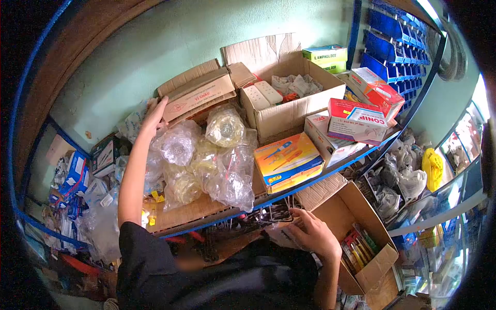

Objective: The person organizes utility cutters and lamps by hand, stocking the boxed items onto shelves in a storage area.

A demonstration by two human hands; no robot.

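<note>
My left hand (pixel 154 118) is at the left end of an open cardboard box (pixel 200 95) on the shelf, its fingers against the box's side and partly hidden. Beside it lie clear plastic bags with round, glass-like items (pixel 178 144). My right hand (pixel 312 235) is below the shelf's blue front edge, fingers apart and slightly curled, near dark metal hooks (pixel 276 213). Nothing shows in its grasp. Just right of it stands an open carton (pixel 335 209) with colourful packaged tools (pixel 359 248).
On the shelf are an orange screwdriver box (pixel 288 159), a carton (pixel 281 121) with white sockets (pixel 262 94), and red-white CONIP boxes (pixel 357 123). Blue bins (pixel 385 46) hang at the back right. Bagged goods (pixel 103 232) fill the lower left. A yellow bundle (pixel 433 168) lies right.
</note>
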